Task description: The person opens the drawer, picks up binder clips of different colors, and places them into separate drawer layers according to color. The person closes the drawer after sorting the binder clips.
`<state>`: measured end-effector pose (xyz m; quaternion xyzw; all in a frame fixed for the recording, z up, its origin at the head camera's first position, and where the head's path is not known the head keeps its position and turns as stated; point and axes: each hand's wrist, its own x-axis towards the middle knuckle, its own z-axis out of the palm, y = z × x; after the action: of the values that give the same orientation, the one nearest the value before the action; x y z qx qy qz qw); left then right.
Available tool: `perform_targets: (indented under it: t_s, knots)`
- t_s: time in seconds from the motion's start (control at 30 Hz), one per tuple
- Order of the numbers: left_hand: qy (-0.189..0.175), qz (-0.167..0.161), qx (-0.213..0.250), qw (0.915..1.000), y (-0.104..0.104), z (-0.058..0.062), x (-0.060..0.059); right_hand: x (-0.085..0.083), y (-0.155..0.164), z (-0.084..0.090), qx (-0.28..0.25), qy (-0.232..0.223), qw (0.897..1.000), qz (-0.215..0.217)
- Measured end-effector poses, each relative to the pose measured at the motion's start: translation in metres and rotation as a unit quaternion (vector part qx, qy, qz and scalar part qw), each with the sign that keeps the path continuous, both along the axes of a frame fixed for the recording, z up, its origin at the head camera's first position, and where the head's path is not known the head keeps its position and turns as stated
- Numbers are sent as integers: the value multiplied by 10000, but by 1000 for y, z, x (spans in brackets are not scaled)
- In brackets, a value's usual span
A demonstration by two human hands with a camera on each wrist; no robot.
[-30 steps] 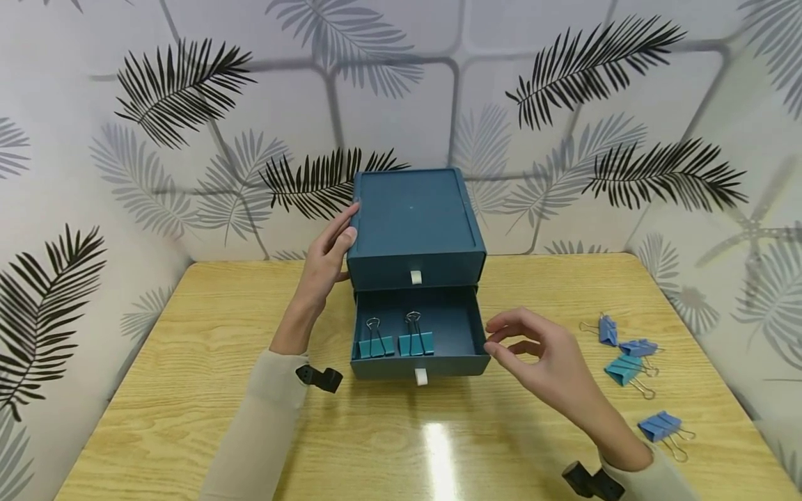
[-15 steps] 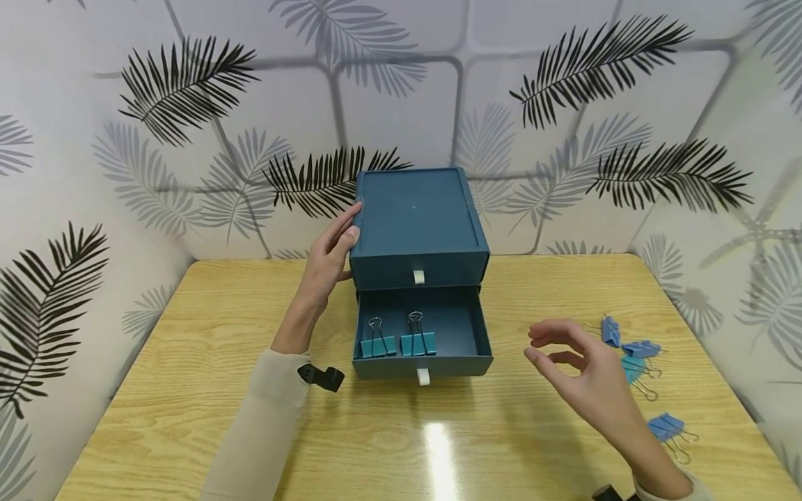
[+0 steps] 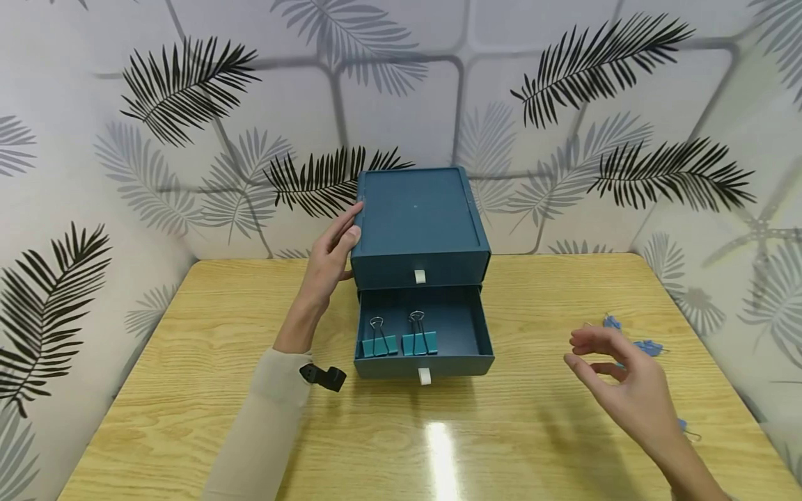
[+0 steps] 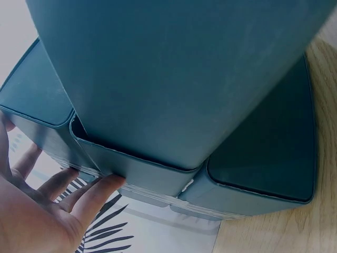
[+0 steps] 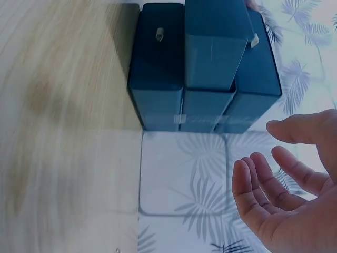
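Right hand, loose and holding nothing, is hovering by the blue binder clips right of the drawer box, which the left hand is bracing w/ flat fingers; clips prob. light, stiff, springy, so best pinched by wire loops.

no readable text, labels, numbers anywhere

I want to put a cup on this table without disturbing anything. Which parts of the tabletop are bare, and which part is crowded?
Bare wood lies between the left hand and the table's left edge, and along the near edge before the open drawer. It is crowded at the right, where the right hand hovers over the loose binder clips. The drawer unit fills the middle back.
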<state>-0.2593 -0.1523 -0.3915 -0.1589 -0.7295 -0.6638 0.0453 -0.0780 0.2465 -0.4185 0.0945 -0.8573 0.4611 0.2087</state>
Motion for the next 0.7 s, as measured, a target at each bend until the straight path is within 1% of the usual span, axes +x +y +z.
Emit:
perform_targets:
  t_s: [0.17, 0.3, 0.5, 0.7]
  knots:
    - [1, -2, 27, 10000, 0, 0, 0, 3, 11, -4, 118, -162, 9995, -256]
    - [-1, -7, 43, 10000, -1, 0, 0, 5, 20, -10, 313, -212, 9985, -387]
    - [-2, 7, 50, 10000, -1, -2, 1, 11, 39, -19, 404, -291, 9970, -592]
    - [52, 20, 54, 10000, 0, -2, -1, 13, 58, -25, 666, -390, 9936, -821]
